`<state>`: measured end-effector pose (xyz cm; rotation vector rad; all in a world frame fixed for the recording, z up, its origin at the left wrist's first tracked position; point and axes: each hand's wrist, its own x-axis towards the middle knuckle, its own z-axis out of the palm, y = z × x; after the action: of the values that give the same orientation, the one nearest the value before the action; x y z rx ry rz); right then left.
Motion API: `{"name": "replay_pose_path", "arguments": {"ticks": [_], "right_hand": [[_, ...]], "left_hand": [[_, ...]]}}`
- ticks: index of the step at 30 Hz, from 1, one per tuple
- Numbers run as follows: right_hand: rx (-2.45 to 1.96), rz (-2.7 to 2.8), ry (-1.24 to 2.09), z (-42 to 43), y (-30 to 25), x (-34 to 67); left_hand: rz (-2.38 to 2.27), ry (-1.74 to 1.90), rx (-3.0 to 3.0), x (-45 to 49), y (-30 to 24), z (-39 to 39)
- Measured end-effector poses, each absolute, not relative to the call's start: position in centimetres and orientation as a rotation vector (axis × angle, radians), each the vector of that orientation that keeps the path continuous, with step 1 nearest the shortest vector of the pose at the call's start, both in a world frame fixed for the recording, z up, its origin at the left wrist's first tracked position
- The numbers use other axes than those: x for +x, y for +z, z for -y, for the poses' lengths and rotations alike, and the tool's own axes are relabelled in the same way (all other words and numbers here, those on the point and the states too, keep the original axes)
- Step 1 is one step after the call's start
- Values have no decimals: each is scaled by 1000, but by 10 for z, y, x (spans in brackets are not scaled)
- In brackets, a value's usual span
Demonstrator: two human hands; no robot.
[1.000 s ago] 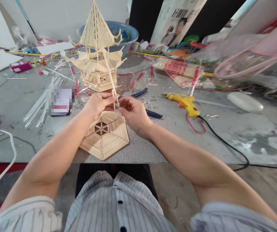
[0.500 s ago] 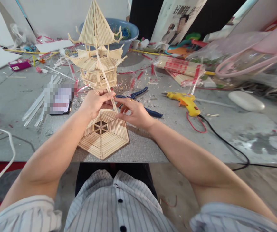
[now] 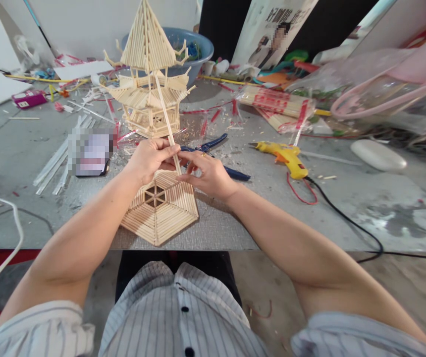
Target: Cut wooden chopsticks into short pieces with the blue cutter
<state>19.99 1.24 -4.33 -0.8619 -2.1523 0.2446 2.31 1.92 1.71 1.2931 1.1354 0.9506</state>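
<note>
Thin wooden sticks (image 3: 165, 113), one long and at least one shorter laid alongside, slant up from between my hands. My left hand (image 3: 152, 157) is closed, pinching them between thumb and fingers. My right hand (image 3: 208, 173) is closed on their lower end, fingertips pressed together around it. Just below both hands lies a flat hexagonal panel (image 3: 161, 225) made of sticks, with a spoked opening in its middle. Behind the sticks stands a pagoda model (image 3: 148, 94) of the same wood, with a pointed roof. Blue-handled pliers (image 3: 237, 173) lie partly hidden behind my right hand.
A yellow glue gun (image 3: 285, 156) with a black cord rests to the right, near a white oval object (image 3: 378, 155). On the left are a phone (image 3: 93, 153) and clear glue sticks (image 3: 55, 161). Packaged sticks (image 3: 272, 101) and a blue basin (image 3: 198, 49) stand farther back.
The sticks in my hands have tilted slightly, their upper end shifting right. My left hand has moved slightly right along with them; the panel and the pagoda model stay put.
</note>
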Motion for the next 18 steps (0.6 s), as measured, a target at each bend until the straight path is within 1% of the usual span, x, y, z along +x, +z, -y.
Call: {"name": "replay_pose_path", "arguments": {"ticks": [6, 14, 18], "right_hand": [[-877, 2126, 209, -11, -45, 198], [-832, 2093, 329, -15, -47, 200], [-793, 2140, 306, -17, -46, 203]], "left_hand": [[-1139, 939, 1318, 23, 18, -18], [-1130, 973, 1312, 23, 21, -18], [-1141, 989, 1334, 22, 20, -19]]}}
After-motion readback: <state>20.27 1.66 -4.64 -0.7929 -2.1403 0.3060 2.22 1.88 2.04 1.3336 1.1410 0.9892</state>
